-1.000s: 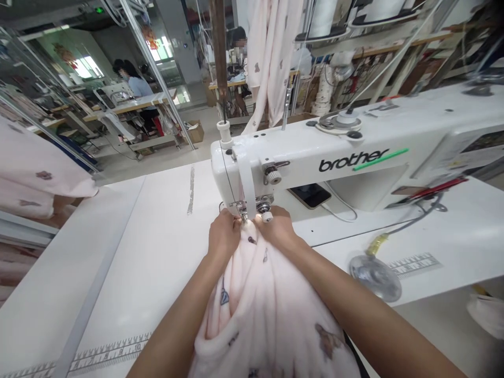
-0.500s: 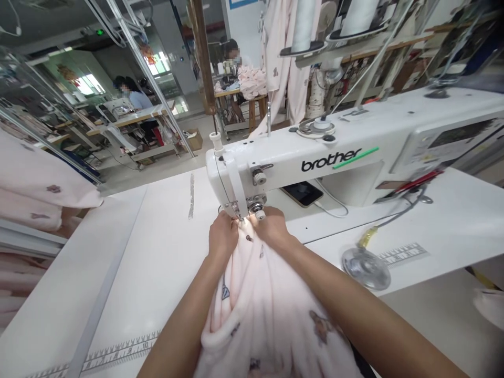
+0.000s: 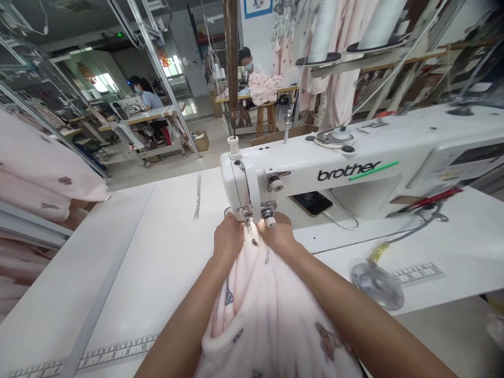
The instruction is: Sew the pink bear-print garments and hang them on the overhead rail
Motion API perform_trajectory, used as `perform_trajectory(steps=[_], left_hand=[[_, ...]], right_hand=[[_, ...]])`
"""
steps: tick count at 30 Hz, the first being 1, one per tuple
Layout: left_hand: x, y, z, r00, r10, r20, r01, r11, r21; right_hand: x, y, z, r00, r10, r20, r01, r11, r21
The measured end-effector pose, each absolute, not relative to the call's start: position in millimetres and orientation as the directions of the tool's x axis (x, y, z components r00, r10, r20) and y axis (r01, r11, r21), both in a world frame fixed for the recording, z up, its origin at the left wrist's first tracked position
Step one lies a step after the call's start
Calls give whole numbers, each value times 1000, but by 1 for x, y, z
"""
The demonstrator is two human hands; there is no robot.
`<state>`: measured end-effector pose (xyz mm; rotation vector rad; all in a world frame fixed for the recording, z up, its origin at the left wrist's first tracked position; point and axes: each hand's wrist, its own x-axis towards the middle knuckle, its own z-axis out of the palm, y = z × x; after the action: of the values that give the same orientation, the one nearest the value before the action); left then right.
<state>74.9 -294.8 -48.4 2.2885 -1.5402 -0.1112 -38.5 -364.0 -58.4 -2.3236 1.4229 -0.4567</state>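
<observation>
Pale pink fleece fabric (image 3: 271,304) with small printed figures runs from the bottom of the view up to the needle area of a white sewing machine (image 3: 354,173). My left hand (image 3: 229,236) is closed on the fabric's left edge, beside the presser foot (image 3: 248,220). On the other side, my right hand (image 3: 279,232) grips the fabric just right of the needle, partly behind the machine's tension knob (image 3: 270,220). Fingertips of both hands are largely hidden. Between the hands the fabric is gathered and lit by the machine's lamp.
A phone (image 3: 312,202) with a white cable lies under the machine arm. A clear round dish (image 3: 377,286) and a ruler marking (image 3: 419,274) are at the right. Pink fabric (image 3: 51,168) hangs at the left. Two people sit at machines farther back.
The view has shifted, so the machine and hands appear slightly farther right and lower. Both hands keep their hold on the fabric beside the needle.
</observation>
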Motion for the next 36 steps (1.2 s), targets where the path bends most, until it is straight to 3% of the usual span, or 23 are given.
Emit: perform_trajectory(steps=[6, 11, 16, 21, 36], left_hand=[[80, -292, -47, 337, -929, 152, -873, -248, 420], [84, -290, -45, 370, -921, 121, -788, -242, 566], [84, -292, -42, 369, -925, 91, -741, -234, 629], [84, -291, -40, 383, -923, 44, -725, -271, 634], [86, -288, -42, 364, -931, 41, -718, -252, 649]], right_hand=[[-51, -363, -54, 504, -862, 62, -698, -448, -558], [-73, -372, -57, 588, -785, 196, -314, -444, -839], [-75, -375, -53, 576, -808, 123, -222, -300, -928], [-72, -372, -46, 572, -819, 48, -226, -213, -950], [-74, -373, -46, 577, -816, 42, -276, -243, -930]])
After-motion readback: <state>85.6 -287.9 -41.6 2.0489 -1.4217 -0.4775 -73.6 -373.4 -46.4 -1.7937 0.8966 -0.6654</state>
